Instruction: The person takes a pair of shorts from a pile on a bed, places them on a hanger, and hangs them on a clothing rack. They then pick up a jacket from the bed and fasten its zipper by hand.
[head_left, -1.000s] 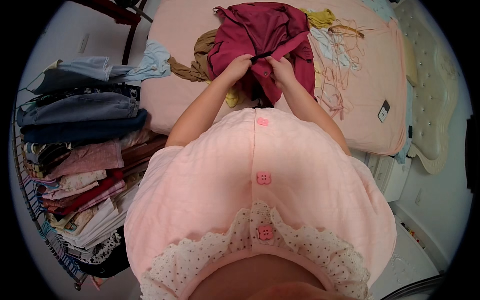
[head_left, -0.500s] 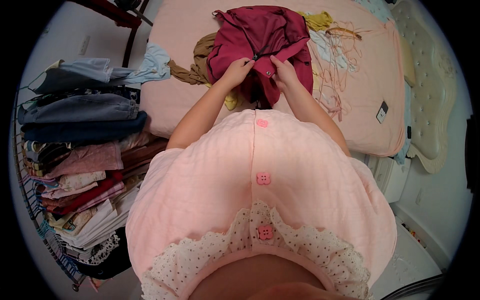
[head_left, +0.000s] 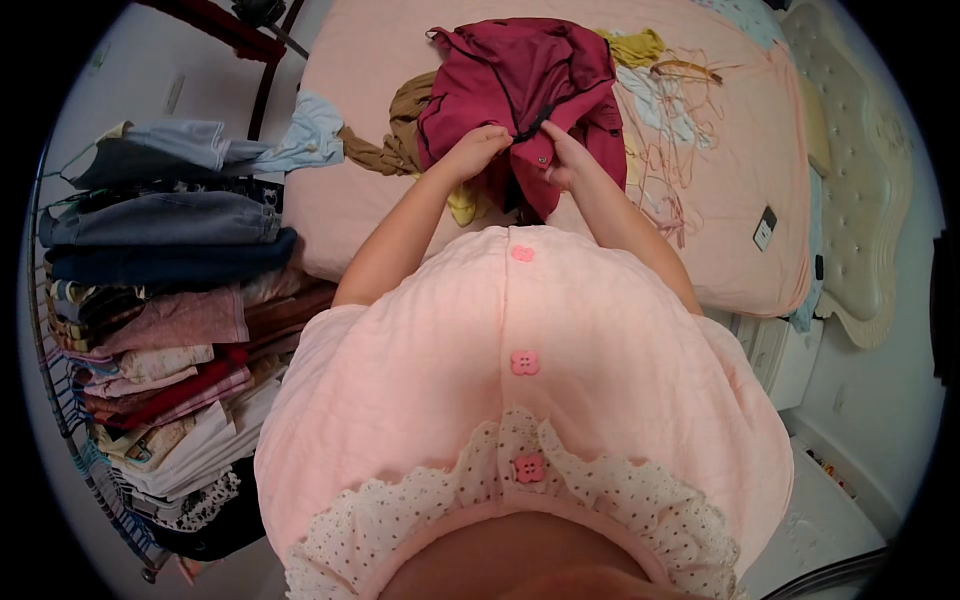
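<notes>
A dark red jacket (head_left: 500, 80) with a black zipper (head_left: 532, 124) lies spread on the bed in front of me, its lower part hanging toward my body. At the zipper, my left hand (head_left: 480, 150) is closed on the jacket's front edge. My right hand (head_left: 568, 155) pinches the other front edge, close beside a small round snap (head_left: 542, 160). The fingertips are nearly together, and the cloth hides some of them.
A pink-sheeted bed (head_left: 370, 235) bears a brown garment (head_left: 400, 125), yellow cloth (head_left: 636, 46), a tangle of pink hangers (head_left: 660, 165) and a phone-like dark object (head_left: 765, 228). To my left stands a rack (head_left: 45, 330) of hanging clothes (head_left: 180, 220). A padded headboard (head_left: 850, 150) rises at right.
Both hands have shifted slightly down the picture with the jacket edge. More of the black zipper shows between them now, and the right front edge has turned.
</notes>
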